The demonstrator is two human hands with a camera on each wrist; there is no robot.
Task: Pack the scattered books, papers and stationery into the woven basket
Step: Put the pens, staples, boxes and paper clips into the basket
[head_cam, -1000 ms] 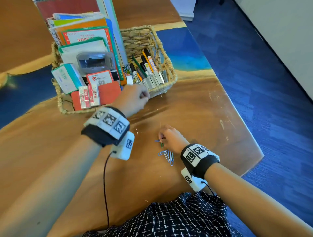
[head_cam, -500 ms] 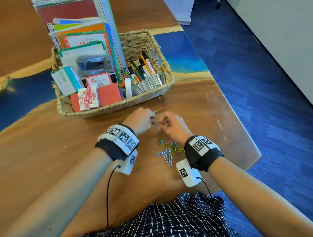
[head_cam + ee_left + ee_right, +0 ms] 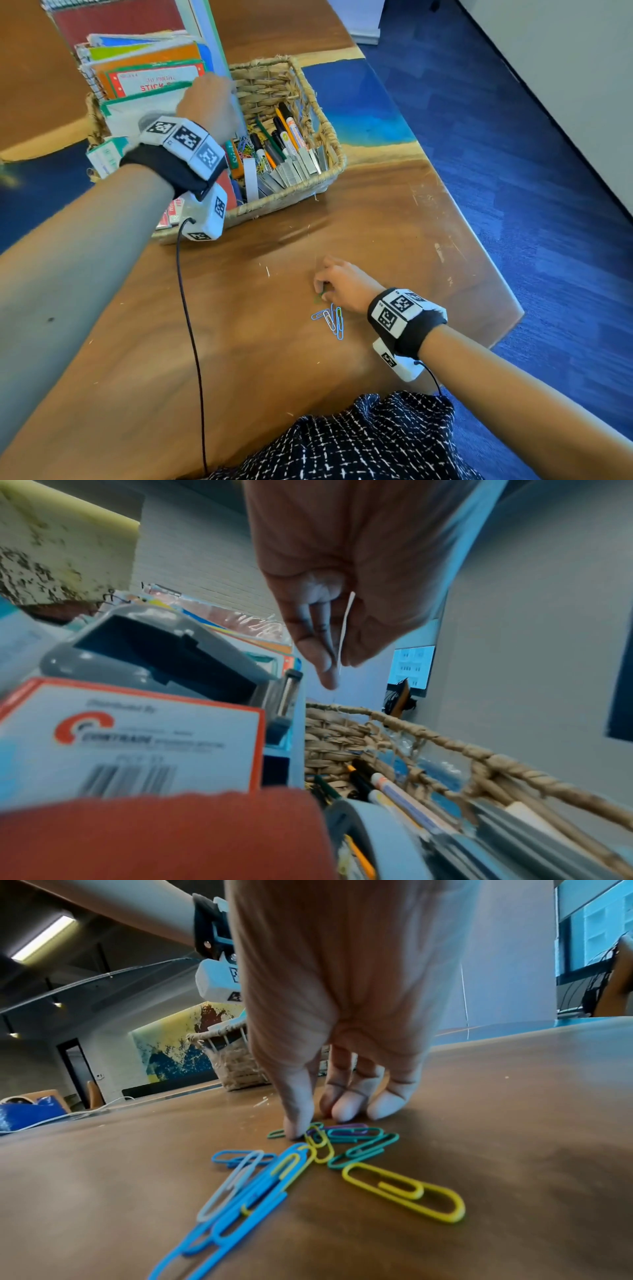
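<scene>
While the head camera looks down over the wooden worktop (image 3: pixel 394 212), the left hand (image 3: pixel 209 102) hangs above the woven basket (image 3: pixel 329 133), over the gap between the upright notebooks (image 3: pixel 144 65) and the side packed with markers (image 3: pixel 287 133) and metal staple strips (image 3: pixel 294 171). From this view its fingers are hidden behind the knuckles. The right hand (image 3: pixel 346 284) is down on the worktop nearer the person, fingertips curled onto a small scatter of coloured paper clips (image 3: pixel 330 318) that lie just beside the wrist, well apart from the basket.

From the left wrist camera, the left hand (image 3: pixel 342 574) shows thumb and fingers (image 3: pixel 322 653) pressed together, pinching a thin pale sliver (image 3: pixel 346 631) that points downward; blur keeps me from telling what the sliver is. Below it lie a grey stapler (image 3: pixel 154 653), an orange-bordered box (image 3: pixel 137 739) with a barcode, a rust-red pad (image 3: pixel 164 834), and to the right the basket rim (image 3: pixel 445 745) with markers (image 3: pixel 404 794) lying inside.

From the right wrist camera, the right hand (image 3: pixel 335 1001) has its fingers (image 3: pixel 298 1118) bunched and pointing down, the thumb tip pressing on a teal clip at the far edge of the paper clips (image 3: pixel 325 1167). The other fingertips touch the worktop (image 3: pixel 514 1123) just behind the pile. Blue, yellow, teal and purple clips lie overlapping towards the camera. The basket (image 3: pixel 232 1066) stands further back.
</scene>
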